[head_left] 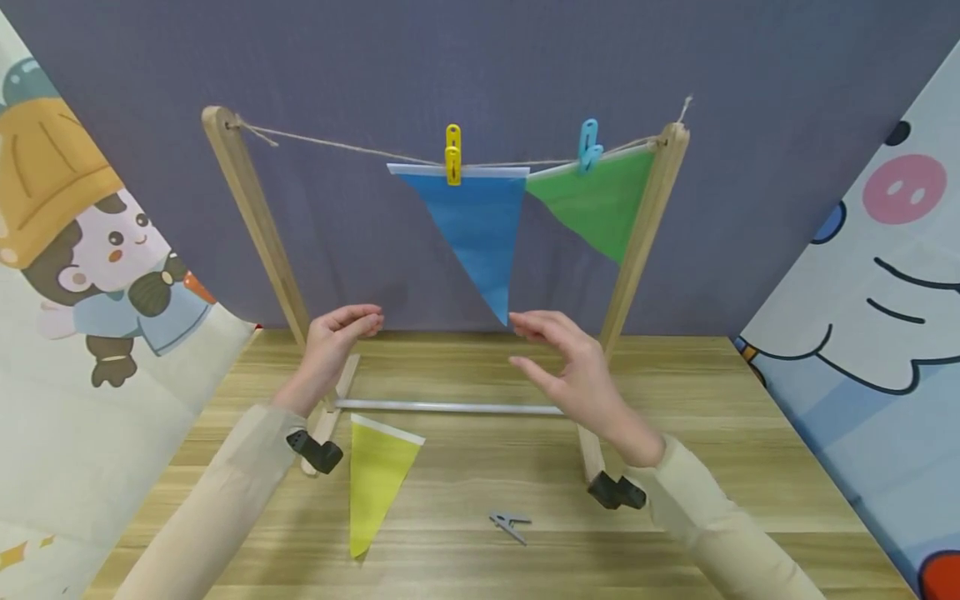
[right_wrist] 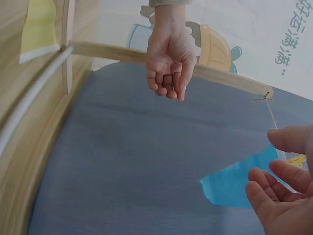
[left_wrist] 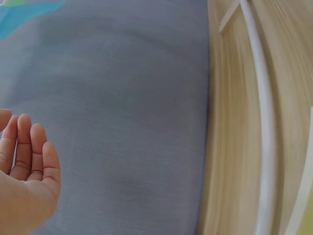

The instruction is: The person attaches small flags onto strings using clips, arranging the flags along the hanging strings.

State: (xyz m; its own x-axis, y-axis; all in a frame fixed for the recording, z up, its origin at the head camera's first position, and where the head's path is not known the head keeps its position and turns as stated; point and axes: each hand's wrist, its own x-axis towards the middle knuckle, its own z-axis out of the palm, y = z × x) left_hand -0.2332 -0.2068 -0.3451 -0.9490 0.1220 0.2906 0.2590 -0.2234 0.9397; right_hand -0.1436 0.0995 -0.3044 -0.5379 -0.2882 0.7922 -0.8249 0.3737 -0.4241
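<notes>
We hold nothing, left hand (head_left: 330, 344) and right hand (head_left: 576, 371) loosely bent, likely because the yellow clip (head_left: 453, 158) bears the blue flag (head_left: 482, 225).

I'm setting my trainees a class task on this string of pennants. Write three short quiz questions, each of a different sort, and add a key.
1. Multiple choice: what colour is the clip on the blue pennant hanging from the string?
A) grey
B) yellow
C) light blue

2. True or false: the yellow pennant lies on the table.

3. Short answer: in the head view, which is nearer the blue pennant's lower tip, the left hand or the right hand?

Key:
1. B; the yellow clip sits at its top edge.
2. True.
3. The right hand.
</notes>
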